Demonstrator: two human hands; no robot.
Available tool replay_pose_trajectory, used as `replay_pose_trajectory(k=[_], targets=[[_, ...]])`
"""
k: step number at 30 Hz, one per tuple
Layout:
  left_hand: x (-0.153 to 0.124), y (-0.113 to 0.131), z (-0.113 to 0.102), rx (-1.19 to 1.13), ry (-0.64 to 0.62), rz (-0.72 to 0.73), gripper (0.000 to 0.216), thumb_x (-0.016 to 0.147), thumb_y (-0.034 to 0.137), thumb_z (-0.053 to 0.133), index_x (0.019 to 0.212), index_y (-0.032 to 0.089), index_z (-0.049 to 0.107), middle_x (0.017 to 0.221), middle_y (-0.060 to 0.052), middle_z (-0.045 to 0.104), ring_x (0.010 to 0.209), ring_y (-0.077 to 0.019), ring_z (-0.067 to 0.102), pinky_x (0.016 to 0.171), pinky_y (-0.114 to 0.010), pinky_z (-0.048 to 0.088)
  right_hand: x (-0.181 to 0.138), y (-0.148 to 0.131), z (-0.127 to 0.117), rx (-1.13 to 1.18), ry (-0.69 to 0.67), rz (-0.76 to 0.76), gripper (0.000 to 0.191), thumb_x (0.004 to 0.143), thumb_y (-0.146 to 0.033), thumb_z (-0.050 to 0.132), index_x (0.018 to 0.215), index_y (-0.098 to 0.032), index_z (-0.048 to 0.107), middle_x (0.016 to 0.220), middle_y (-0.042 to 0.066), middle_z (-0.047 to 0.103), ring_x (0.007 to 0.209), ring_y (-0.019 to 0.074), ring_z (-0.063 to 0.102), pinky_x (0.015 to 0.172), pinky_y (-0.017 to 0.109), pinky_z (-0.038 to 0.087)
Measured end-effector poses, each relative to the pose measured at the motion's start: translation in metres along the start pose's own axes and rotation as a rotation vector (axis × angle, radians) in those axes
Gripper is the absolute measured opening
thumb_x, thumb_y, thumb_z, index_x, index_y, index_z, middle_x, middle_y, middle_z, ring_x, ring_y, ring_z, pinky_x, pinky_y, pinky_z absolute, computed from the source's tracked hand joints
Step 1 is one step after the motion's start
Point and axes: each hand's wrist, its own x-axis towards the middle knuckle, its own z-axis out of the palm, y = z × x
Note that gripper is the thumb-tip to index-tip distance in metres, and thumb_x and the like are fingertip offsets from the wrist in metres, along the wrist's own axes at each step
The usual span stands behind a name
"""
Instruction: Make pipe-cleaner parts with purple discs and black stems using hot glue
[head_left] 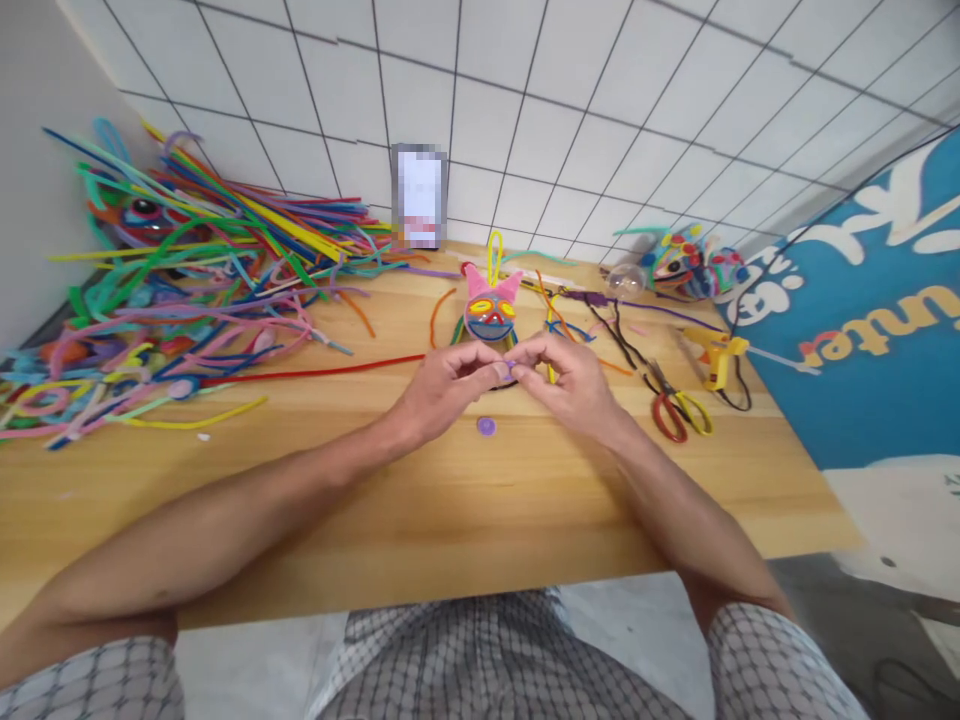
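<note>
Hands meeting over table (465, 520): left hand (442, 392) and right hand (571, 385) both pinching small purple piece (508, 370) between fingertips; purple disc (487, 426) just below. Likely mid-shaping; next calls for fine twisting. Beyond, pink-eared figure (490, 310), scissors (679, 410), pipe-cleaner heap (195, 280).

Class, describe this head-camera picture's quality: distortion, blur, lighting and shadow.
Head view: wide-angle lens bends the wall tiles and table edge; light even, shadows soft under both hands; the phone screen is pixelated; the purple piece between the fingertips is too small to identify.
</note>
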Motion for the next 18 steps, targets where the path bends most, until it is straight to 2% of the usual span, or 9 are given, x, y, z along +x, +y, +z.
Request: replay_pose_trajectory(k=[7,12,15,18], targets=[[-0.002,0.001,0.002,0.004,0.040,-0.025,0.023,0.087,0.040,0.073,0.080,0.018,0.073,0.066,0.003,0.060,0.061,-0.0107,0.047,0.060,-0.025,0.040,-0.002,0.004,0.004,0.097,-0.004,0.130,0.003,0.093,-0.024,0.070,0.092,-0.021,0.072,0.081,0.001,0.075,0.072,0.0141,0.065,0.067,0.028,0.051],[-0.003,-0.003,0.005,-0.022,0.078,-0.021,0.024,0.087,0.041,0.074,0.081,0.018,0.074,0.065,0.003,0.062,0.059,-0.0100,0.047,0.059,-0.025,0.041,-0.003,0.005,0.007,0.200,0.058,0.145,0.011,0.092,-0.029,0.072,0.100,-0.022,0.071,0.087,0.001,0.074,0.079,0.0154,0.066,0.073,0.031,0.054],[-0.004,-0.007,0.007,0.002,0.098,0.017,0.024,0.088,0.041,0.074,0.082,0.018,0.076,0.066,0.002,0.065,0.058,-0.0098,0.047,0.058,-0.025,0.040,-0.002,0.004,0.006,0.200,0.061,0.158,0.012,0.092,-0.031,0.071,0.100,-0.023,0.071,0.086,0.000,0.071,0.079,0.0158,0.065,0.073,0.031,0.053],[-0.005,-0.011,0.008,0.065,0.122,0.081,0.024,0.089,0.041,0.073,0.082,0.018,0.078,0.070,0.000,0.070,0.060,-0.0104,0.050,0.059,-0.025,0.040,-0.002,0.003,0.008,0.198,0.036,0.224,0.011,0.092,-0.033,0.069,0.093,-0.022,0.069,0.080,0.000,0.069,0.074,0.0151,0.063,0.067,0.030,0.049]])
